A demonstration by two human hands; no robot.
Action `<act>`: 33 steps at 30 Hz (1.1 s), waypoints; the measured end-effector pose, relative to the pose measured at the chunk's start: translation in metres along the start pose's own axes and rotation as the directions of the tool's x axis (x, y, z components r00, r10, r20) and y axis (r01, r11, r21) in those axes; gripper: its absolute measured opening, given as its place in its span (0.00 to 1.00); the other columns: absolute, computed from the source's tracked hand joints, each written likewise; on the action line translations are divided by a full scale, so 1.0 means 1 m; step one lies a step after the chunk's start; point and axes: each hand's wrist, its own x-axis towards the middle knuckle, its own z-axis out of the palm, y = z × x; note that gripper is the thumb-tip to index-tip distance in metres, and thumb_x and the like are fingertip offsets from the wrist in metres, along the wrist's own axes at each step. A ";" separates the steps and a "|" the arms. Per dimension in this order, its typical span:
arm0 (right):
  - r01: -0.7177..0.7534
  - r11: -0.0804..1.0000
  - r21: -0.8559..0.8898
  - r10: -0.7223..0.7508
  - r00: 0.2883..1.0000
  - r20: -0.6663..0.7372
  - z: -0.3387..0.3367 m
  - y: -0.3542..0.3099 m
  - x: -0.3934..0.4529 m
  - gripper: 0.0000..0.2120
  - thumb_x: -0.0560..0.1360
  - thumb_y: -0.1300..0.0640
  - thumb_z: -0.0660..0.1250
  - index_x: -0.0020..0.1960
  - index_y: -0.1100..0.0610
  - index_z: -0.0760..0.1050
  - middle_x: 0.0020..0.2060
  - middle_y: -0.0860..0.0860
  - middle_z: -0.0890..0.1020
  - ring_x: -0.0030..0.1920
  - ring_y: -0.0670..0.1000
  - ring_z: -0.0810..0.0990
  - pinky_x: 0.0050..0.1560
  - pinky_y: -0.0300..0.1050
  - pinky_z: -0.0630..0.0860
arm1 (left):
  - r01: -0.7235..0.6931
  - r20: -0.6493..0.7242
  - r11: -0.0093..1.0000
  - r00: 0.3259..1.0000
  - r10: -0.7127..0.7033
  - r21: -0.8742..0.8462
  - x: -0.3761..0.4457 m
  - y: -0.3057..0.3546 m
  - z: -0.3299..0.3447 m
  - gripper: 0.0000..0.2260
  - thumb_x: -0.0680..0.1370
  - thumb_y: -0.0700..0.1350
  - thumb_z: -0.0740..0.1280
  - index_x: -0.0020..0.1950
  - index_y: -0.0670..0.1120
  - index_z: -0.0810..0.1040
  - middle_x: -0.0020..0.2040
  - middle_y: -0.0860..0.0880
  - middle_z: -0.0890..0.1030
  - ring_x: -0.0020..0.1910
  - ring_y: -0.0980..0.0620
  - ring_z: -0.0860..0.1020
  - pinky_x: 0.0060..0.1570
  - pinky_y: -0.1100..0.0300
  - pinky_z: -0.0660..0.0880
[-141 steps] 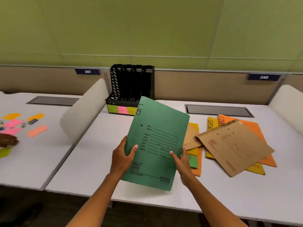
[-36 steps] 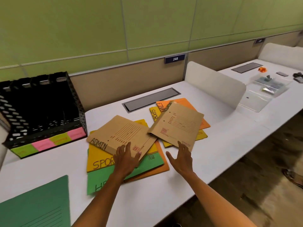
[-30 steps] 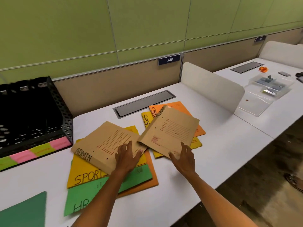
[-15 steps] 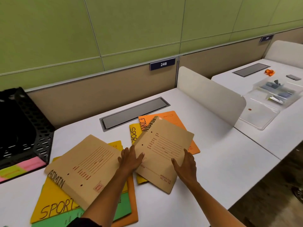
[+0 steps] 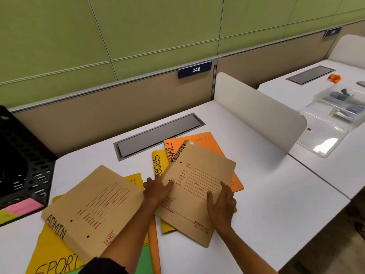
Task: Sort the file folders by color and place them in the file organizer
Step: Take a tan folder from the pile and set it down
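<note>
A brown folder (image 5: 199,175) lies tilted on top of an orange folder (image 5: 209,141) and a yellow folder (image 5: 158,165) marked SPOR. My left hand (image 5: 157,191) holds its left edge with the thumb on top. My right hand (image 5: 222,204) holds its right edge. A second brown folder (image 5: 94,208) marked ADMIN lies to the left on another yellow folder (image 5: 53,260), a green folder (image 5: 146,260) and an orange folder's edge (image 5: 155,244). The black mesh file organizer (image 5: 25,167) stands at the far left, cut off by the frame.
Behind the folders a grey cable hatch (image 5: 158,133) is set into the white desk (image 5: 276,194). A white divider (image 5: 256,107) bounds the desk on the right. Beyond it a clear plastic tray (image 5: 335,115) with small items sits on the neighbouring desk.
The dark green folder was put down at the left and is out of view. Both hands moved from the left pile to the right brown folder and took its edges. The view panned right.
</note>
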 end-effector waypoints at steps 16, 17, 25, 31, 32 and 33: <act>-0.176 0.957 0.229 0.183 0.983 -0.009 -0.020 -0.002 0.022 0.24 0.78 0.45 0.63 0.69 0.53 0.63 0.65 0.57 0.73 0.61 0.61 0.75 0.60 0.60 0.75 | -0.071 -0.093 0.891 0.995 0.032 -0.449 -0.021 -0.014 -0.007 0.25 0.69 0.63 0.73 0.47 0.43 0.71 0.44 0.45 0.81 0.41 0.48 0.82 0.42 0.45 0.80; -0.190 0.953 0.237 0.194 0.981 0.005 -0.021 -0.003 0.022 0.24 0.78 0.45 0.63 0.70 0.53 0.63 0.65 0.57 0.73 0.61 0.61 0.75 0.60 0.61 0.74 | -0.098 -0.114 0.876 0.992 0.050 -0.472 -0.026 -0.013 -0.009 0.24 0.69 0.62 0.73 0.46 0.44 0.70 0.44 0.46 0.82 0.40 0.49 0.83 0.41 0.44 0.81; -0.209 0.928 0.307 0.186 0.977 0.104 -0.035 -0.020 0.016 0.23 0.80 0.44 0.58 0.70 0.53 0.65 0.62 0.56 0.76 0.58 0.60 0.78 0.58 0.62 0.76 | -0.311 -0.319 0.825 0.932 0.169 -0.472 -0.075 0.016 -0.036 0.18 0.73 0.57 0.71 0.47 0.47 0.67 0.44 0.52 0.79 0.39 0.55 0.82 0.36 0.56 0.82; -0.271 0.878 0.394 0.249 0.962 0.108 -0.043 -0.038 0.003 0.21 0.79 0.42 0.60 0.67 0.53 0.69 0.58 0.54 0.79 0.57 0.60 0.77 0.60 0.64 0.73 | -0.433 -0.410 0.791 0.875 0.256 -0.431 -0.107 0.011 -0.052 0.17 0.75 0.60 0.68 0.49 0.50 0.67 0.46 0.54 0.80 0.38 0.56 0.82 0.32 0.63 0.80; -0.276 0.863 0.423 0.252 0.961 0.114 -0.045 -0.041 0.001 0.22 0.79 0.42 0.60 0.67 0.52 0.70 0.58 0.54 0.79 0.56 0.59 0.78 0.60 0.63 0.74 | -0.453 -0.423 0.783 0.865 0.271 -0.425 -0.114 0.009 -0.054 0.17 0.75 0.60 0.68 0.49 0.51 0.66 0.46 0.54 0.80 0.38 0.56 0.82 0.32 0.62 0.81; -0.280 0.850 0.446 0.253 0.960 0.119 -0.046 -0.045 -0.003 0.22 0.78 0.42 0.60 0.68 0.52 0.70 0.58 0.54 0.79 0.56 0.59 0.78 0.59 0.62 0.75 | -0.472 -0.436 0.777 0.854 0.284 -0.418 -0.120 0.006 -0.057 0.17 0.75 0.60 0.68 0.49 0.51 0.66 0.47 0.55 0.79 0.38 0.56 0.82 0.33 0.62 0.81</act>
